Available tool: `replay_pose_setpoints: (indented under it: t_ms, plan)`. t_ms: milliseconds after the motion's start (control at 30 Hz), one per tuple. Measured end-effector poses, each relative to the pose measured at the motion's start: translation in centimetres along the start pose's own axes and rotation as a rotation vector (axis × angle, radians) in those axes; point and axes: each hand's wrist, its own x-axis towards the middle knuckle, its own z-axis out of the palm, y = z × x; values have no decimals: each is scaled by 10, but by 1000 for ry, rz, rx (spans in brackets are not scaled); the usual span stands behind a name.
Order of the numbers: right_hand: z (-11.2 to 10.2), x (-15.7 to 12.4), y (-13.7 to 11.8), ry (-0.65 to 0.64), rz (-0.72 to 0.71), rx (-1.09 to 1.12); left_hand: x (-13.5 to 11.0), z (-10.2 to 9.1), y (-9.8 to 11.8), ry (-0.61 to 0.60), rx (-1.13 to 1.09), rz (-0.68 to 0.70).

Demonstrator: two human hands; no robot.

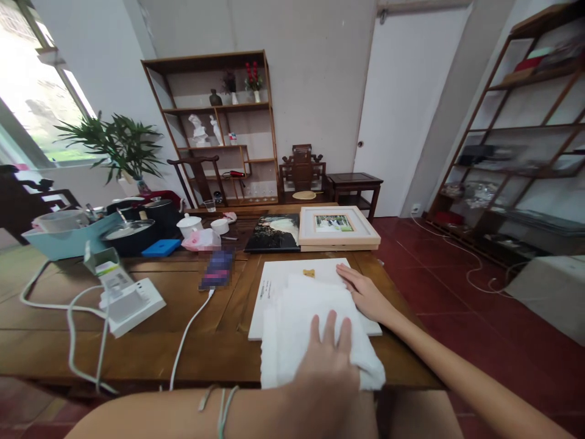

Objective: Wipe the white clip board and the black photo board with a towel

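Two hands: a person's bare left hand [326, 360] and right hand [363, 292], both over a wooden table [242, 360].
Left fingers: three show, spread apart and slightly blurred, lying on a towel [292, 323]; I cannot tell whether they pinch the cloth.
Right fingers: nearly straight and close together, resting on the right side of a white board [278, 268]; a grip on its edge cannot be made out.
Towel: white, folded, covering the board's middle and spilling past its near edge to the table's near edge.
Board: flat on the table, with small print at left and a yellow-brown patch [309, 273] just beyond the towel.
Pictures: behind the board, a pale-framed photo [338, 222] beside a dark picture [274, 231].
Phone: to the left, a blurred phone [217, 269] with a white cable [187, 329].
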Motion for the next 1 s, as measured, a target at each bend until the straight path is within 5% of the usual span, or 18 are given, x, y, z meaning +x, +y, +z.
replay_pose_setpoints:
  t_ms: [133,367,533,767,867,1000]
  plan:
    - [1,0,-1,3,23,46,8,-10,-25,1,-59,-28]
    - [-4,3,8,76,212,415,74,9,-88,105,-78,-133]
    - [-5,3,16,148,264,614,79,11,-60,88,7,-118]
    - [-3,1,4,14,211,342,13,-6,18,45,9,-29]
    - [0,1,0,-24,134,207,-2,-11,16,24,-63,8]
    - [3,0,2,-33,73,88,9,-9,-22,2,-76,-53]
